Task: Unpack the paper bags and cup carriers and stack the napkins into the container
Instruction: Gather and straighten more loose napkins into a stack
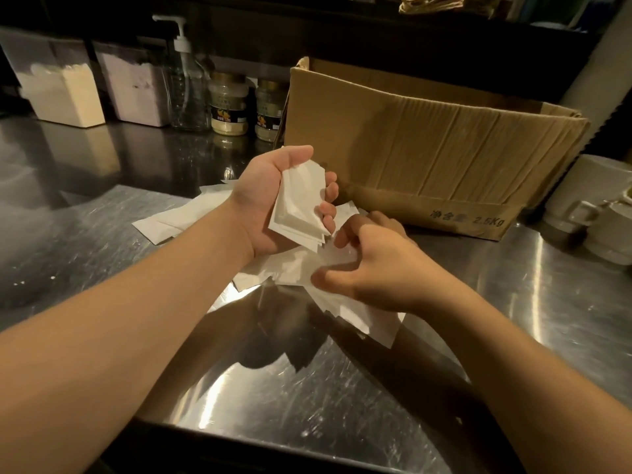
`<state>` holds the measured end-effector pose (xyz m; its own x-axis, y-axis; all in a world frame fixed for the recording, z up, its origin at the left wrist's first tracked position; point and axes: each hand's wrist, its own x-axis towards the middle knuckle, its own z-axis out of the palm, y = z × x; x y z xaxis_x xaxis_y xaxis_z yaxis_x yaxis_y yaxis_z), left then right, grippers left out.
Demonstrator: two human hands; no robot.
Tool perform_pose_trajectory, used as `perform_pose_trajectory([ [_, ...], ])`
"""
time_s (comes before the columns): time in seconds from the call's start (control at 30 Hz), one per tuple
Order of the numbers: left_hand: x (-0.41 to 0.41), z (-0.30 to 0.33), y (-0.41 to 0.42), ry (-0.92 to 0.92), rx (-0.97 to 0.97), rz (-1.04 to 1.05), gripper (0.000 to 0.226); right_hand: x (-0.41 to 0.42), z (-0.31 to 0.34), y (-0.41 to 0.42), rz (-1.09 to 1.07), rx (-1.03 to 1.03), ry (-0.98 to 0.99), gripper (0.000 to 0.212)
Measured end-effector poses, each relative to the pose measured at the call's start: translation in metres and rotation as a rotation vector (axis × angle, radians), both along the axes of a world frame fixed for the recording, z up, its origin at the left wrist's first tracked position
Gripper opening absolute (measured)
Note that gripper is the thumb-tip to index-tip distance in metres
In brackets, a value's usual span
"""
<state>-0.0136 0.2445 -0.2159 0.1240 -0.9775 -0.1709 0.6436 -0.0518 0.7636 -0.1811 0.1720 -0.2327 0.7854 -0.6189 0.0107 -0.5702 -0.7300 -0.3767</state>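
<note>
A: Status of bench (pixel 102 234) and carton?

B: Steel bench carries 1 open cardboard box (pixel 427 145) at the rear right. Loose napkins (pixel 191 217) lie scattered on the bench in front of it, under and around both hands. At the rear left stand 2 powder bins (pixel 65 94), 1 pump bottle (pixel 188 83) and 2 jars (pixel 229 107). White cups (pixel 595 206) sit at the far right.

A: Step in hand?

B: Judged as napkin collection: loose sheets are being gathered into 1 squared stack before transfer. No napkin container can be identified with certainty; the box may serve, but that cannot be told.

A: Grip state, left hand (pixel 270 196)?

B: Palm up, raised above the pile. Fingers and thumb curl round a small stack of napkins (pixel 301 206), clasping it by its edges.

A: Grip state, right hand (pixel 372 265)?

B: Lowered onto the pile just beside the stack. Fingers are bent and touch a loose sheet; whether the sheet is already pinched cannot be told.

A: Next move requirement?

B: Lift 1 sheet clear, align its edges with the held stack, avoid dragging neighbours off the bench.
</note>
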Motion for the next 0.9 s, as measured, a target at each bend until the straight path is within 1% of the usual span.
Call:
perform_pose_trajectory([
  [0.13,0.002,0.0,-0.001,0.004,-0.004,0.003,0.048,0.001,-0.002,0.003,-0.025,-0.018,-0.011,0.05],
  [0.23,0.002,0.0,-0.002,0.001,-0.004,0.017,0.049,0.003,-0.001,0.005,-0.013,-0.023,0.039,0.05],
  [0.3,0.002,0.001,-0.002,0.002,-0.005,0.028,0.049,0.004,-0.001,0.006,-0.006,-0.045,0.054,0.046],
  [0.47,0.003,0.001,-0.001,0.013,-0.005,0.034,0.051,0.004,-0.004,0.004,-0.02,-0.101,-0.07,0.025],
  [0.53,0.003,0.001,-0.001,0.018,-0.012,0.034,0.052,0.001,-0.003,0.001,-0.038,-0.118,-0.114,0.024],
  [0.63,0.004,0.001,-0.001,0.043,-0.036,0.033,0.052,-0.002,-0.002,-0.005,-0.065,-0.147,-0.117,0.029],
  [0.77,0.004,0.001,0.0,0.055,-0.052,0.044,0.048,-0.003,-0.003,-0.01,-0.092,-0.129,-0.125,0.024],
  [0.83,0.003,0.001,0.0,0.059,-0.06,0.047,0.047,-0.005,-0.004,-0.015,-0.113,-0.08,-0.248,0.022],
  [0.9,0.004,0.001,0.0,0.076,-0.072,0.043,0.047,-0.007,0.001,-0.016,-0.142,0.078,-0.498,0.011],
])
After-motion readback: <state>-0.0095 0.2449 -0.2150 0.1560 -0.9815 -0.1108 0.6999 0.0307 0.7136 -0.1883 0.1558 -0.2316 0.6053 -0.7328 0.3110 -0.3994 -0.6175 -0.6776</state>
